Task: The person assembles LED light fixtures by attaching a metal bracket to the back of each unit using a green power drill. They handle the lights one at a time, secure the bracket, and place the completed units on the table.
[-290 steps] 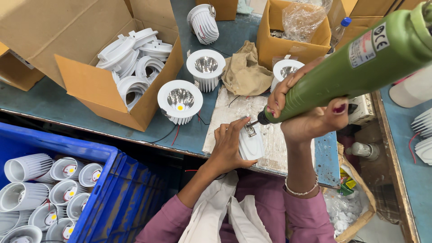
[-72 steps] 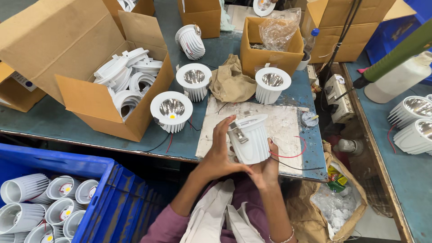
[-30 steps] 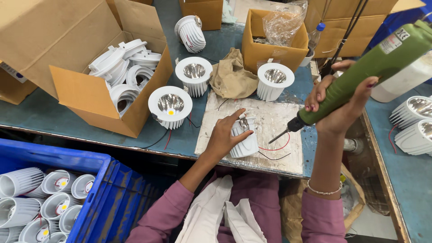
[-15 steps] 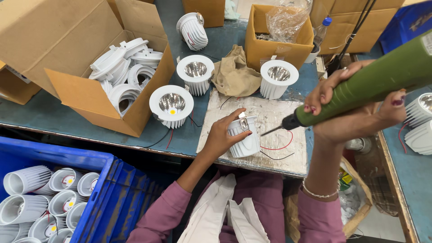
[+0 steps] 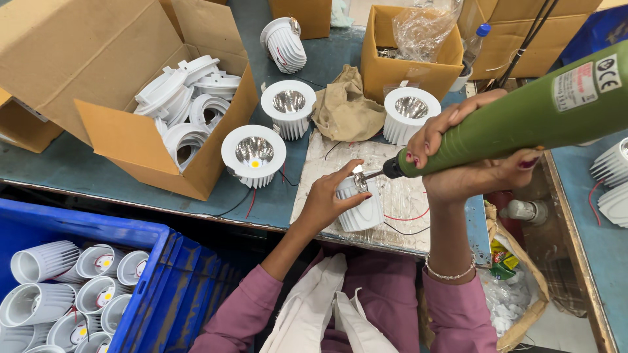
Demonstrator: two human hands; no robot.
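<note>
Head | white ribbed lamp housing [image 5: 361,209] upright | left hand [image 5: 327,199] steadies | green screwdriver [image 5: 517,117] tip touching

I'm seeing the lamp housing [image 5: 361,208] sitting on the work mat [image 5: 399,196], front-centre of the bench. My left hand [image 5: 327,199] is resting on its left side; my right hand [image 5: 468,160] is hanging to its right w/ the power screwdriver [image 5: 523,117], tip touching the housing top. Three finished lamps [image 5: 254,153] are standing behind & left of the mat, a rag [image 5: 347,108] between two of them. Open carton of rings [image 5: 176,111] is sitting far left; crate of housings [image 5: 65,287] lying below the bench edge, front-left.
</note>
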